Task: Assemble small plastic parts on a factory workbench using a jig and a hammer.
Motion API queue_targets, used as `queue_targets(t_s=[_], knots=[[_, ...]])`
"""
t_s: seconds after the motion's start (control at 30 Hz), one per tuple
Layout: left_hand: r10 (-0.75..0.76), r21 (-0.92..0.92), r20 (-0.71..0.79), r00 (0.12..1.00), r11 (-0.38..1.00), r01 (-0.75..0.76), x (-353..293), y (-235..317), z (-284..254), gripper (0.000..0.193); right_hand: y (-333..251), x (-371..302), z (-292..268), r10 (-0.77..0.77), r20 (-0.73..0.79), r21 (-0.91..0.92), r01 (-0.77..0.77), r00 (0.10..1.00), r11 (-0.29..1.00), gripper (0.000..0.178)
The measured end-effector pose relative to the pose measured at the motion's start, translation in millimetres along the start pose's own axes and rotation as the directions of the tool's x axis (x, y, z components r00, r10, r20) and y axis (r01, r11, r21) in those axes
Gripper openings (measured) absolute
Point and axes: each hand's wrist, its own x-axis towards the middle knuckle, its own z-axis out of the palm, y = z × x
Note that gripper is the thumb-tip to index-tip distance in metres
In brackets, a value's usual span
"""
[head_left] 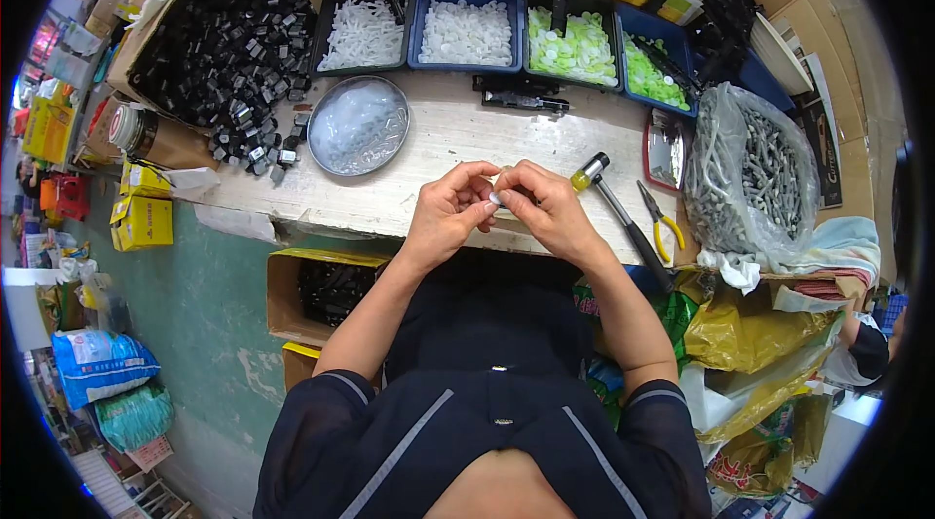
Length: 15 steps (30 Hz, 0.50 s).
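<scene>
Both hands meet over the front edge of the worktable (pixel 458 115), fingertips close together. A small white disc-like piece (pixel 496 198) shows between them. My left hand (pixel 450 212) is closed, its thumb and forefinger pinching at the piece. From the other side my right hand (pixel 550 209) pinches the same piece; the curled fingers hide whatever else may be there. Beyond the hands lies a black part (pixel 524 102). A round metal dish (pixel 317 154) with a whitish, jelly-like substance stands to their left.
Along the back stand trays of white sticks (pixel 362 35), white discs (pixel 467 32), and green discs (pixel 570 44). Black parts (pixel 243 61) heap at left. To the right lie a hammer (pixel 628 217), yellow-handled pliers (pixel 665 227), a red tray (pixel 647 154) and a bag of metal parts (pixel 769 168).
</scene>
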Motion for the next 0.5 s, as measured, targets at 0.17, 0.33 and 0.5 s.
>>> queue_targets(t_s=[0.17, 0.33, 0.5], knots=[[0.000, -0.098, -0.084, 0.996, 0.995, -0.008, -3, -7, -3, 0.023, 4, -3, 11, -0.062, -0.181, 0.048, 0.071, 0.982, 0.996, 0.008], [-0.021, -0.258, -0.116, 0.993, 0.966, -0.010, -6, -11, 3, 0.019, 10, -4, 21, -0.235, -0.236, -0.013, 0.239, 0.943, 0.971, 0.010], [-0.020, -0.296, -0.153, 0.988, 0.955, -0.027, -5, -18, 4, 0.019, 11, 0, 27, -0.237, -0.277, -0.048, 0.233, 0.931, 0.971, 0.010]])
